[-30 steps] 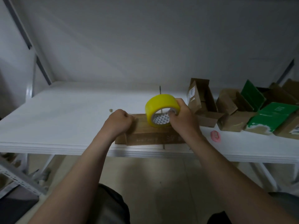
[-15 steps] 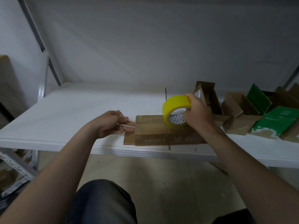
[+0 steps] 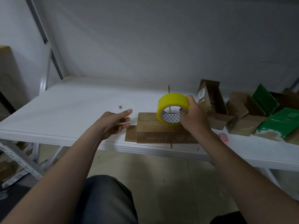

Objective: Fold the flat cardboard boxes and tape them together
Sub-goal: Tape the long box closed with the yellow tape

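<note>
1. Your right hand (image 3: 192,118) hides the right side of the tape roll (image 3: 169,101) and of the box (image 3: 153,132).
2. The print on the box is too blurred to read.
3. The green boxes (image 3: 279,126) at the right end of the table (image 3: 72,110) are cut off.
4. The pink thing (image 3: 224,137) is too small to identify.

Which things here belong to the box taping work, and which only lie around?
In the job: yellow tape roll, gripped by the right hand; cardboard box under it; left hand, open beside the box.
Lying about: pink item; cardboard scrap; green packages; other brown boxes, perhaps waiting.
</note>
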`<move>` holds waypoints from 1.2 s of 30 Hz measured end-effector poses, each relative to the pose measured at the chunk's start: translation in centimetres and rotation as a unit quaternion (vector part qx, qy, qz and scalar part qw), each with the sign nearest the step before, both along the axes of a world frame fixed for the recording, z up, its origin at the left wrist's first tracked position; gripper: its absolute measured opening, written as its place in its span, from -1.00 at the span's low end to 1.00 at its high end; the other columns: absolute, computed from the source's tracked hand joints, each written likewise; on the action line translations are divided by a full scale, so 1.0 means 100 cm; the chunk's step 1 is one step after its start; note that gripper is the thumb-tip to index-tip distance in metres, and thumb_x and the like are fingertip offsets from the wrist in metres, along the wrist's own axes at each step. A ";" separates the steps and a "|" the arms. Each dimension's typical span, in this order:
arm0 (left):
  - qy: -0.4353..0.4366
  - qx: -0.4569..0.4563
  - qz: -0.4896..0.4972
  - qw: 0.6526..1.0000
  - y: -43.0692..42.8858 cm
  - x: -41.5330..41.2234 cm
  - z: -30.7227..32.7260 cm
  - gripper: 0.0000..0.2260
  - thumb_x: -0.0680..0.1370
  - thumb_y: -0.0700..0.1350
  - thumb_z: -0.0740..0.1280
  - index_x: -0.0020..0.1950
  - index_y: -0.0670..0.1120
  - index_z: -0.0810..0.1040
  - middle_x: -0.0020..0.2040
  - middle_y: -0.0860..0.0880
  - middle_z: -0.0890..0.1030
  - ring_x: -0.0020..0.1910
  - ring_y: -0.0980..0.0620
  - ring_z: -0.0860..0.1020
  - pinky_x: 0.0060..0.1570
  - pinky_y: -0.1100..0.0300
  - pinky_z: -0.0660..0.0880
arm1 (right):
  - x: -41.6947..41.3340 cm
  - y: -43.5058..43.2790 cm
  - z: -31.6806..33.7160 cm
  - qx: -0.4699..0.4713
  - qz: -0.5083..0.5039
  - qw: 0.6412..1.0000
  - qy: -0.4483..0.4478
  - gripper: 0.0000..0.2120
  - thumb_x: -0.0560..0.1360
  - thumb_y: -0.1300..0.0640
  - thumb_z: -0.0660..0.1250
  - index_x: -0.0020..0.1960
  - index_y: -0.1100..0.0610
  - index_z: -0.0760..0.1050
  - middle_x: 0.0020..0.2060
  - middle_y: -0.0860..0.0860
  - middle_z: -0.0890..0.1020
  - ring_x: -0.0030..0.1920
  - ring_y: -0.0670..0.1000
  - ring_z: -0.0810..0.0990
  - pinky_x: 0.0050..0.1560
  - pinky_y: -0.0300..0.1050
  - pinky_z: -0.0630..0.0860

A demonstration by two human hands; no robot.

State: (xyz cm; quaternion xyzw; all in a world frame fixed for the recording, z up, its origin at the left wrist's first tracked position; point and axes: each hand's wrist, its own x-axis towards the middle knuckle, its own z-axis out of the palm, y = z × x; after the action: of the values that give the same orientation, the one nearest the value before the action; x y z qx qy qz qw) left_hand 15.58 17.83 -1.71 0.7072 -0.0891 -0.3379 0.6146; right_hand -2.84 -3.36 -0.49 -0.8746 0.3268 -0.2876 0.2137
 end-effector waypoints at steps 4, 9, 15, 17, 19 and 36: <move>-0.054 0.041 0.014 0.998 -0.006 0.003 -0.010 -0.80 0.47 -0.09 0.56 -0.11 -0.19 0.62 -0.10 -0.09 0.71 -0.18 0.03 0.67 -0.34 0.25 0.43 | 0.000 0.000 0.000 -0.007 0.009 1.000 0.001 -0.77 0.62 0.18 0.24 0.23 -0.02 0.32 -0.14 -0.01 0.50 -0.11 0.12 0.56 -0.11 0.14 0.62; -0.112 0.096 0.018 0.989 -0.019 0.001 -0.023 -0.73 0.46 -0.08 0.57 -0.16 -0.16 0.52 -0.31 -0.11 0.61 -0.37 0.05 0.58 -0.40 0.21 0.37 | -0.002 0.000 -0.004 -0.009 0.012 1.000 -0.003 -0.79 0.61 0.18 0.22 0.20 -0.02 0.32 -0.23 -0.04 0.45 -0.17 0.12 0.54 -0.27 -0.05 0.46; -0.140 0.147 0.003 0.979 -0.031 -0.002 -0.025 -0.63 0.47 -0.02 0.56 -0.31 -0.18 0.46 -0.24 -0.15 0.61 -0.22 -0.09 0.64 -0.43 0.24 0.34 | -0.003 0.000 -0.006 -0.009 0.009 1.000 -0.012 -0.76 0.62 0.19 0.23 0.26 0.03 0.34 -0.22 -0.05 0.44 -0.19 0.07 0.50 -0.32 -0.15 0.33; -0.147 0.166 -0.012 0.975 -0.033 -0.003 -0.021 -0.63 0.49 -0.03 0.55 -0.29 -0.18 0.43 -0.30 -0.12 0.55 -0.31 -0.05 0.60 -0.51 0.27 0.32 | -0.002 0.001 -0.006 -0.014 0.009 1.000 -0.013 -0.74 0.62 0.20 0.23 0.29 0.04 0.34 -0.16 -0.01 0.47 -0.17 0.08 0.49 -0.27 -0.13 0.37; -0.153 0.193 -0.027 0.969 -0.033 -0.004 -0.018 -0.63 0.50 -0.01 0.52 -0.24 -0.19 0.42 -0.32 -0.11 0.52 -0.33 -0.04 0.56 -0.50 0.26 0.29 | -0.003 0.002 -0.005 -0.014 0.008 1.000 -0.011 -0.73 0.62 0.20 0.23 0.30 0.05 0.34 -0.13 0.01 0.48 -0.16 0.08 0.49 -0.23 -0.11 0.39; 0.006 0.006 0.080 0.997 -0.012 -0.001 -0.004 -0.76 0.55 -0.16 0.45 0.19 -0.19 0.59 -0.24 0.03 0.71 -0.22 0.08 0.65 -0.34 0.22 0.31 | -0.001 0.001 0.001 -0.009 0.010 1.000 0.026 -0.72 0.62 0.20 0.23 0.30 0.02 0.32 -0.26 -0.02 0.45 -0.20 0.11 0.55 -0.26 -0.05 0.45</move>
State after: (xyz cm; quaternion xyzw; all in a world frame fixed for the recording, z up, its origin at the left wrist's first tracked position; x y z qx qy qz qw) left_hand 15.50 16.61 -2.11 0.7138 -0.0265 -0.2922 0.6359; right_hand -2.93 -3.29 -0.41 -0.8866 0.3211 -0.2660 0.2001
